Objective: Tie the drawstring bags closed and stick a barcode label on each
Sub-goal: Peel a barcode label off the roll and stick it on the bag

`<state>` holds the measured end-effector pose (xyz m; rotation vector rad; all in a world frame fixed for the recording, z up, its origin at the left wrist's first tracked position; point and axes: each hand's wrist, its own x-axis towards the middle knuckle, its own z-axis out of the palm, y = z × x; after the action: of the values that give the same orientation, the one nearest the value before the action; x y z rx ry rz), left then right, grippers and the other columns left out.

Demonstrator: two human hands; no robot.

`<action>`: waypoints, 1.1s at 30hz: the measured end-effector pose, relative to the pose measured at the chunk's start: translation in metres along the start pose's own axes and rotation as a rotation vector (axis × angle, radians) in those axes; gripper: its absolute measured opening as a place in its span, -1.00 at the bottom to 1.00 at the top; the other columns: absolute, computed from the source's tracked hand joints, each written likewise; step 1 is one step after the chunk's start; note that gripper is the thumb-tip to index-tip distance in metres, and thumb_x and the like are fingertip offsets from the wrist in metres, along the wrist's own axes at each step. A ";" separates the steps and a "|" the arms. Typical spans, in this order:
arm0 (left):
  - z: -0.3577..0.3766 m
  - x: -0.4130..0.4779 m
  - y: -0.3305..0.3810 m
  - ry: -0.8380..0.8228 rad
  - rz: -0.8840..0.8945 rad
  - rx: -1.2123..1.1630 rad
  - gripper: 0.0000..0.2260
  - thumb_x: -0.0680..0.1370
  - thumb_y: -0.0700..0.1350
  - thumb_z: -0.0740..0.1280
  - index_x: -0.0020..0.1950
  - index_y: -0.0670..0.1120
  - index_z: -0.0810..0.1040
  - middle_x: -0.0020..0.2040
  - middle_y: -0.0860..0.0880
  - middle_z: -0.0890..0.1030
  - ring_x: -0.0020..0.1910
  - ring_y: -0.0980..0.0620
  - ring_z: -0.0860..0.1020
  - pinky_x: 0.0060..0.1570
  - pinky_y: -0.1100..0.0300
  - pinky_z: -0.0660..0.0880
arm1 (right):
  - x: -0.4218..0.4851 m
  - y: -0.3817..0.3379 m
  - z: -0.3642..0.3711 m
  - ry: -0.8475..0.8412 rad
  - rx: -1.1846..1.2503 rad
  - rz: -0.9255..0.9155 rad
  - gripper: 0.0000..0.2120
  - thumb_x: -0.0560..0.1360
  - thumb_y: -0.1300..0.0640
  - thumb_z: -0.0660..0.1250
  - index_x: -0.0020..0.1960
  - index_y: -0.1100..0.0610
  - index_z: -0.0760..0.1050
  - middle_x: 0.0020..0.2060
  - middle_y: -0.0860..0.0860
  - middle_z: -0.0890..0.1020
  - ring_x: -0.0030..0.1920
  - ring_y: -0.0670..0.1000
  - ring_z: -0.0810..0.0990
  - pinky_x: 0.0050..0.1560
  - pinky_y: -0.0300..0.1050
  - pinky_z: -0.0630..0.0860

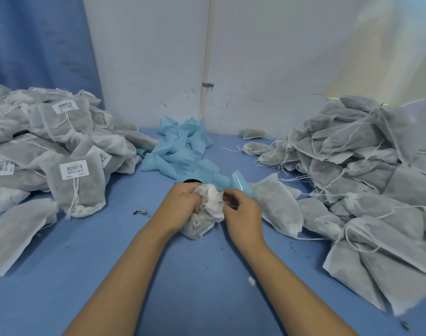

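A small white drawstring bag (202,221) with dark filling lies on the blue table in front of me, its gathered mouth pointing away. My left hand (183,202) grips the bunched neck of the bag. My right hand (241,209) pinches the bag's thin white string just right of the neck. A pile of tied bags with barcode labels (73,169) lies on the left. On the right, a heap of unlabelled bags (367,170) has loose strings hanging out.
Blue plastic backing scraps (183,151) are heaped at the back centre, against the white wall. A flat empty bag (15,229) lies at the near left. A bit of dried leaf (141,212) sits on the blue table (110,263).
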<state>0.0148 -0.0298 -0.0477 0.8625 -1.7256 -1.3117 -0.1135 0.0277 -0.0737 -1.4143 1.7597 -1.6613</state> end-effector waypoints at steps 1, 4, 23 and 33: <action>-0.001 0.000 -0.001 0.017 0.004 0.005 -0.90 0.08 -0.25 0.12 -0.45 -0.11 0.32 -0.46 0.01 0.29 -0.41 0.06 0.26 -0.40 0.23 0.19 | 0.000 0.000 0.001 -0.003 -0.009 -0.002 -0.88 0.46 0.25 0.40 -0.05 0.07 0.60 -0.22 -0.19 0.63 -0.25 -0.33 0.56 -0.18 -0.48 0.43; -0.006 -0.002 -0.003 0.033 -0.002 -0.015 -0.87 0.09 -0.26 0.12 -0.55 -0.02 0.30 -0.52 0.11 0.30 -0.50 0.14 0.26 -0.49 0.34 0.22 | 0.000 -0.001 0.002 0.009 0.054 0.016 -0.87 0.47 0.21 0.41 0.01 0.08 0.58 -0.18 -0.14 0.65 -0.19 -0.27 0.60 -0.11 -0.41 0.49; -0.007 0.000 -0.004 0.081 -0.060 -0.074 -0.80 0.11 -0.28 0.15 -0.59 0.00 0.22 -0.56 0.12 0.24 -0.54 0.17 0.21 -0.52 0.36 0.16 | 0.006 0.000 -0.004 0.123 0.219 0.115 -0.76 0.56 0.19 0.30 -0.17 -0.08 0.62 -0.18 -0.15 0.67 -0.16 -0.18 0.60 -0.07 -0.34 0.48; -0.011 0.008 0.008 0.345 -0.156 -0.296 -0.77 0.33 -0.40 0.17 -0.39 -0.08 0.32 -0.45 0.04 0.38 -0.42 0.06 0.34 -0.40 0.24 0.29 | 0.007 -0.019 -0.010 0.280 0.583 0.227 -0.81 0.50 0.34 0.31 -0.14 0.11 0.63 -0.26 -0.07 0.68 -0.15 -0.10 0.61 -0.01 -0.27 0.55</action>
<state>0.0206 -0.0401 -0.0370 0.9958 -1.1844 -1.3830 -0.1168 0.0309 -0.0512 -0.7269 1.3251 -2.0813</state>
